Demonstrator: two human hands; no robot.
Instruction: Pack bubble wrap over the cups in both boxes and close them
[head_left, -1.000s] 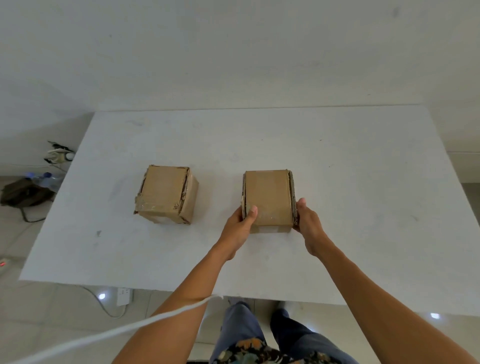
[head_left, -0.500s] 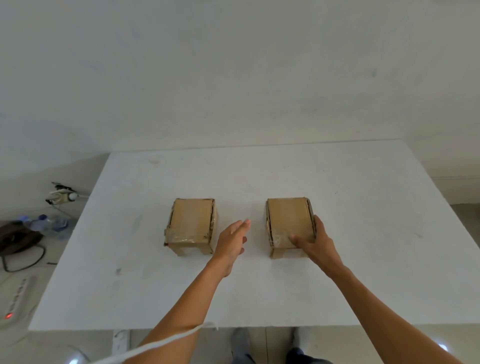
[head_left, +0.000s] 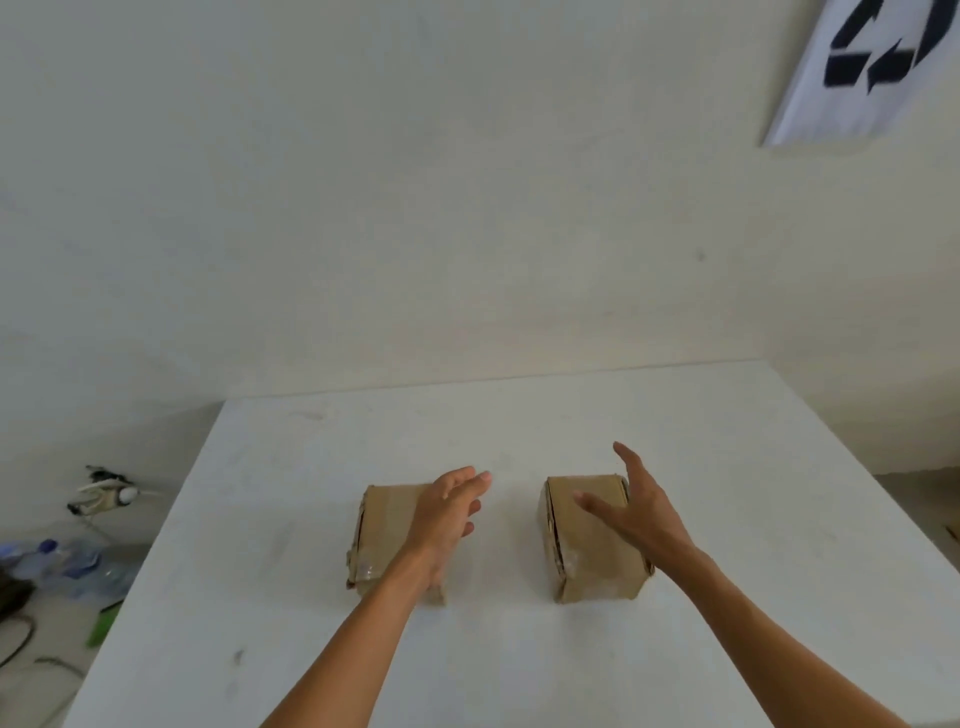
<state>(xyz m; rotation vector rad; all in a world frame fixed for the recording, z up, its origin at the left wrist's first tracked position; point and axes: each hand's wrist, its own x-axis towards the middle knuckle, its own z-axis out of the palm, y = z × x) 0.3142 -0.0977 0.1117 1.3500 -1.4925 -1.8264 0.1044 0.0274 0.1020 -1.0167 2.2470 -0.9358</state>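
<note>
Cardboard, both of them: two small brown boxes sit side by side on the white table (head_left: 519, 675), flaps down, w/ a clear gap of bare tabletop between. Left box (head_left: 389, 525) lies under my left hand (head_left: 449, 512); right box (head_left: 587, 540) under my right hand (head_left: 641, 514). No bubble wrap or cups on show, so I take it they're inside already, though I can't check that from here.

Grip state: both hands are spread flat, fingers loose, nothing held. Left hand hovers over the right-hand part of its box top, fingertips past the far edge toward 12 o'clock; contact or not I can't tell, prob. just above. Right hand hangs over the far right corner of its box, thumb (head_left: 589, 506) stretched across the lid toward 9 o'clock.

Key relation: each box runs long axis 6-to-12 o'clock, same line as my forearms, so each hand is already matched to its own box and neither needs to cross. Straight down is the only approach needed to press lids.

Room: plenty. Table is bare toward 12 and out to 3 o'clock; left edge of table is well off at 9 o'clock, near edge at 6 well behind the boxes. Tape on the near ends looks wrinkled. Judgement: closing step is about done, pending a final press.
</note>
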